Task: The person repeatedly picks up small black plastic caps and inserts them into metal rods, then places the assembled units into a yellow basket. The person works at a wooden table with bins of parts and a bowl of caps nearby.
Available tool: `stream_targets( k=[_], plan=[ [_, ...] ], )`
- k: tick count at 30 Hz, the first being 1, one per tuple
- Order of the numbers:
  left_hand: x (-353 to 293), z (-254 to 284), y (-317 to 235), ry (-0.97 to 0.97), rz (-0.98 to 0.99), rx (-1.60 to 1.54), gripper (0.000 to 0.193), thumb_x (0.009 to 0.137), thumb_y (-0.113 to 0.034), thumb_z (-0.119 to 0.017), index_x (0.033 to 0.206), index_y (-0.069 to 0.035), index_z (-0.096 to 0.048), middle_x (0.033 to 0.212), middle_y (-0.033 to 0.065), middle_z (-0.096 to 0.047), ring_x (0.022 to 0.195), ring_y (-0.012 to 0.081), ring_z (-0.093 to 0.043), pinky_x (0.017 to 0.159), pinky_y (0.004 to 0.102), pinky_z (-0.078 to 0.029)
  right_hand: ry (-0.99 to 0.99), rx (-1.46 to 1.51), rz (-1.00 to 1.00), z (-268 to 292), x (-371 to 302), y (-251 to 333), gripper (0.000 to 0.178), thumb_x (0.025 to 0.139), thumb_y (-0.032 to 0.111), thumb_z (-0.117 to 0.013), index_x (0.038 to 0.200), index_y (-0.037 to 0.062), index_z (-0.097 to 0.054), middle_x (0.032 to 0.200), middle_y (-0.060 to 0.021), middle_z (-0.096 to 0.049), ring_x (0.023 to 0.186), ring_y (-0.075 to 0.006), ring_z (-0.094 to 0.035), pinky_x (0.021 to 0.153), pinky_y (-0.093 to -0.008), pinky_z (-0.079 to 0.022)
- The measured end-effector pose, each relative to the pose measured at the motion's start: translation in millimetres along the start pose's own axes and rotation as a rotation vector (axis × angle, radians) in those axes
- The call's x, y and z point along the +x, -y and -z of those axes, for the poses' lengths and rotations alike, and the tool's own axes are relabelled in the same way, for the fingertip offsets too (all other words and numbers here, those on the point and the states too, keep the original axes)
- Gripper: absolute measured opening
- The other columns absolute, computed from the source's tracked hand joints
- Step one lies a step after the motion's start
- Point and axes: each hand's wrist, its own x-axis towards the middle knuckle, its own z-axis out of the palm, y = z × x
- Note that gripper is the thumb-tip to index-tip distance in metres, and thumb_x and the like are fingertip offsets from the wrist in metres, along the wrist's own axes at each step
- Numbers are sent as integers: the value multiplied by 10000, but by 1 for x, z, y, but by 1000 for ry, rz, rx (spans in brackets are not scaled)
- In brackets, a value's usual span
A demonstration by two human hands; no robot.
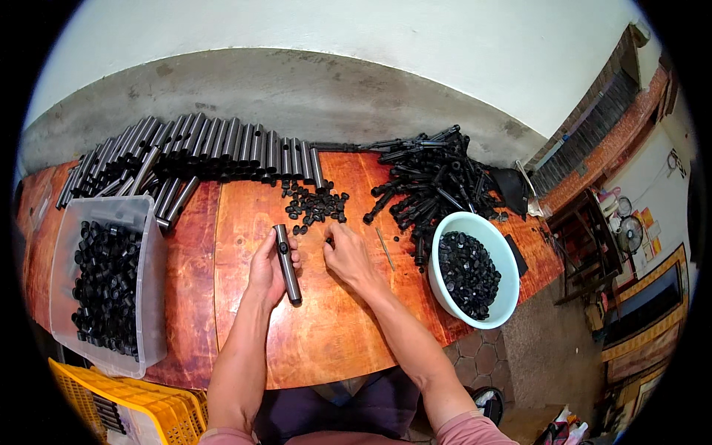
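One head view: the left hand point(268, 268) gripped a dark tube point(286, 263), its long axis running 11 to 5 o'clock. The right hand point(347, 256) pinched narrowly at small black caps point(317, 204) lying toward 11 o'clock on the wooden table point(326, 334).

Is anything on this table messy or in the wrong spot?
A bit messy, yes. Small black caps lie loose on the wooden table above the hands, though similar parts fill the clear bin and round bowl. The black rods sit in a tangled heap. Nothing looks broken.
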Motion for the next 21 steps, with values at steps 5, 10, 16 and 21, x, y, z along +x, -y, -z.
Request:
stream_targets(
  k=[5, 10, 16, 21],
  plan=[
    [2, 2, 0, -8, 6, -2, 325, 1027, -463, -527, 1145, -163, -570, 879, -4, -603, 694, 142, -577, 613, 305, -464, -114, 16, 94, -5, -15, 1, 165, 829, 67, -695, 900, 2, -561, 842, -186, -598, 839, -382, -631, 744, -470, -510],
    [2, 3, 1, 8, 9, -14, 330, 1028, -463, -524, 1144, -157, -573, 879, -7, -608, 682, 150, -574, 614, 313, -465, -125, 9, 136, -12, -27, -4, 177, 825, 96, -747, 940, 10, -643, 889, -154, -656, 828, -330, -653, 723, -396, -521],
    [0, 3, 1, 4, 57, 6, 384, 976, -417, -537, 977, -37, -593, 766, 83, -581, 709, 197, -562, 662, 314, -466, -8, 278, -159, 5, -27, -8, 283, 854, 145, -719, 1091, -7, -692, 1023, -163, -656, 865, -314, -658, 751, -399, -524],
    [0, 10, 0, 67, 96, -38, 325, 961, -297, -545, 1131, -23, -588, 888, 104, -631, 747, 201, -588, 689, 326, -494, 197, 189, -118, 15, -18, -9, 333, 847, 153, -737, 1149, 16, -707, 999, -145, -632, 913, -298, -646, 810, -397, -518]
  ],
)
